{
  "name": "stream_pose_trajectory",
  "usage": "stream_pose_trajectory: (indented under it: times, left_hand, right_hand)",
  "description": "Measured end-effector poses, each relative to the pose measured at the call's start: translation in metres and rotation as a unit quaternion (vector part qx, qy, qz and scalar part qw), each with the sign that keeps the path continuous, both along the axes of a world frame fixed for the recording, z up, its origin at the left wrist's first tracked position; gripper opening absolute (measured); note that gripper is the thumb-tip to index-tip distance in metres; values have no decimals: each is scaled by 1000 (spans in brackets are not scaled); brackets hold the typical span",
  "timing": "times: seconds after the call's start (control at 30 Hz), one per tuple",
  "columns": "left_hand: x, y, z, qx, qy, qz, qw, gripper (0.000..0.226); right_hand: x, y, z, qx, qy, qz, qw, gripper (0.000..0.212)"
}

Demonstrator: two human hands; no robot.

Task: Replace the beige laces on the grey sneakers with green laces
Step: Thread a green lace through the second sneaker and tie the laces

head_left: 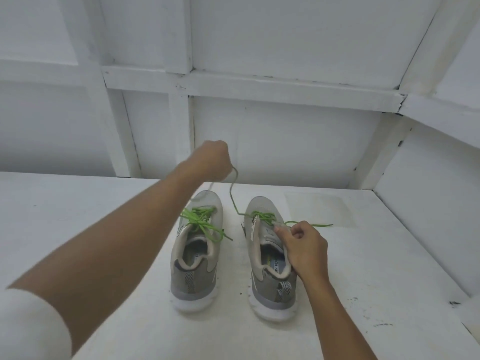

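Observation:
Two grey sneakers stand side by side on the white table, heels toward me. The left sneaker (pixel 197 255) carries a green lace (pixel 201 222) tied in a bow. The right sneaker (pixel 270 258) has a green lace (pixel 263 216) threaded through its lower eyelets. My left hand (pixel 214 159) is raised beyond the shoes and grips one end of that lace, which rises slack from the shoe to the fist. My right hand (pixel 305 245) pinches the lace's other end beside the right shoe's eyelets; its tip (pixel 322 225) lies on the table to the right.
The white table (pixel 363 255) is boxed in by white panelled walls at the back (pixel 272 136) and on the right (pixel 428 209). A few dark specks lie on the surface near the right wall.

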State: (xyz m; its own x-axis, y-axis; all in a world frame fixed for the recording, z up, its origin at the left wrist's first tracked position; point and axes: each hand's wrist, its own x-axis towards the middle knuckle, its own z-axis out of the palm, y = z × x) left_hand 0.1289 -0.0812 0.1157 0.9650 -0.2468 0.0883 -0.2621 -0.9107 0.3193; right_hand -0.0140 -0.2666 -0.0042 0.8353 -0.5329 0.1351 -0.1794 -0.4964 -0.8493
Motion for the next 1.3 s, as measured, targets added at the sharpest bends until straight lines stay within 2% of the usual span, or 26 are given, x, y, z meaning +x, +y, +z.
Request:
stream_pose_trajectory:
  times: [0.23, 0.4, 0.57, 0.73, 0.83, 0.93, 1.1, 1.3]
  left_hand:
    - [-10, -23, 16, -76, 23, -34, 996, 25]
    - [-18, -24, 23, -115, 147, -41, 982, 31]
    - [-35, -30, 25, -122, 186, -84, 971, 35]
    - [-43, -39, 3, -160, 212, -120, 957, 29]
    - [-42, -44, -16, -219, 213, -100, 947, 14]
    - [-40, -53, -34, -239, 199, -100, 945, 4]
    - [-45, -65, -60, -190, 160, -134, 959, 10]
    - [-40, -70, -77, -170, 171, -114, 964, 14]
  right_hand:
    - [1, 0, 1, -5, 12, 9, 1000, 36]
    - [0, -1, 3, -11, 15, 15, 1000, 34]
    - [2, -7, 10, -26, 66, 54, 996, 30]
    - [10, -12, 22, -35, 139, 104, 984, 26]
    - [16, -12, 24, -55, 157, 109, 980, 29]
    - [20, -12, 24, -53, 168, 111, 978, 33]
    - [22, -17, 18, 35, 173, 113, 978, 38]
    - [22, -21, 15, 201, 170, 77, 962, 17]
